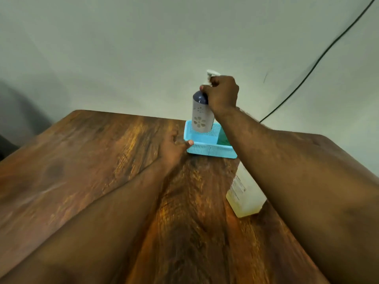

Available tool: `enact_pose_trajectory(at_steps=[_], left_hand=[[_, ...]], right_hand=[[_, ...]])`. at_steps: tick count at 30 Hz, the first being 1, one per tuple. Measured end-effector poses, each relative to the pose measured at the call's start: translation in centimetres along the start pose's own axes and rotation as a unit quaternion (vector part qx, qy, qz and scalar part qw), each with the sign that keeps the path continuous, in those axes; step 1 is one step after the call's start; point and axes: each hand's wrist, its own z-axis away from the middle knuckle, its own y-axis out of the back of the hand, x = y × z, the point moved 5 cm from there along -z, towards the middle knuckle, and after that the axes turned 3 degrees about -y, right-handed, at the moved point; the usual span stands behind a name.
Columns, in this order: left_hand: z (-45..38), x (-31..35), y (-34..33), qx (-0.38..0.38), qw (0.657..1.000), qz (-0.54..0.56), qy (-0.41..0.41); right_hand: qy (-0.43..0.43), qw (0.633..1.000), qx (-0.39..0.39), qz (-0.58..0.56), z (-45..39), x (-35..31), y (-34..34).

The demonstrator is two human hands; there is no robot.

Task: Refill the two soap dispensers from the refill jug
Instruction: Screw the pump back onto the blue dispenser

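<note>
A white soap dispenser [201, 115] with a dark blue shoulder and flower print hangs upright over a light blue basket [207, 149] at the table's far edge. My right hand [222, 93] grips its neck just under the white pump head. A green thing [223, 140] lies in the basket's right part, mostly hidden by my right forearm. My left hand [174, 147] rests on the table with its thumb touching the basket's left front corner. The refill jug [245, 193], translucent with yellowish liquid and a label, stands on the table under my right forearm.
The wooden table [92, 171] ends just behind the basket, against a pale wall. A black cable [320, 58] runs down the wall at the right. A dark shape sits beyond the table's left edge.
</note>
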Motion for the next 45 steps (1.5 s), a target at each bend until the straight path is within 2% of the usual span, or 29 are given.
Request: enact_pose_trajectory(at_steps=[5, 12, 16, 21, 24, 26, 29, 31, 33, 36, 38, 40, 43, 45], left_hand=[[-1.6, -2.4, -1.6, -0.014, 1.0, 0.01, -0.021], [-1.2, -4.4, -2.0, -0.015, 0.998, 0.016, -0.055], [-1.2, -4.2, -2.3, -0.012, 0.997, -0.032, -0.069], [-0.5, -3.4, -1.7, 0.065, 0.989, -0.118, -0.066], [0.8, -2.7, -1.5, 0.115, 0.98, -0.145, -0.075], [2.7, -1.4, -2.3, 0.109, 0.978, -0.136, -0.114], [6.2, 1.1, -4.2, 0.106, 0.978, -0.043, -0.175], [8.5, 3.1, -5.4, 0.109, 0.976, 0.024, -0.187], [10.2, 4.5, -6.8, 0.081, 0.978, 0.08, -0.177], [12.4, 4.5, -8.3, 0.015, 0.984, 0.103, -0.146], [13.5, 3.2, -8.7, 0.004, 0.989, 0.075, -0.126], [15.2, 2.4, -8.8, 0.053, 0.988, 0.028, -0.139], [19.6, 3.0, -9.6, 0.129, 0.968, -0.035, -0.214], [21.9, 2.7, -11.5, 0.1, 0.967, -0.048, -0.229]], right_hand=[[-0.052, 0.999, -0.005, 0.011, -0.9, 4.3, -3.3], [-0.16, 0.985, 0.025, -0.065, 0.1, 8.8, -4.9], [-0.21, 0.973, 0.022, -0.096, 0.3, 8.8, -4.2], [-0.233, 0.971, -0.037, -0.037, 1.4, 6.3, -1.4], [-0.212, 0.975, -0.059, -0.029, 1.5, 4.5, 1.3], [-0.163, 0.983, -0.08, -0.01, 2.0, 3.3, 3.8], [-0.086, 0.992, -0.093, 0.002, 3.4, 2.6, 8.2], [-0.051, 0.993, -0.1, 0.02, 4.8, 3.5, 11.3], [-0.032, 0.992, -0.101, 0.062, 6.2, 5.4, 14.0], [-0.041, 0.987, -0.114, 0.106, 9.0, 9.8, 17.6], [-0.056, 0.981, -0.125, 0.141, 11.0, 13.1, 19.0], [-0.075, 0.973, -0.13, 0.173, 12.9, 16.3, 19.8], [-0.072, 0.962, -0.13, 0.228, 15.6, 19.4, 20.3], [-0.08, 0.951, -0.119, 0.273, 17.0, 20.3, 20.4]])
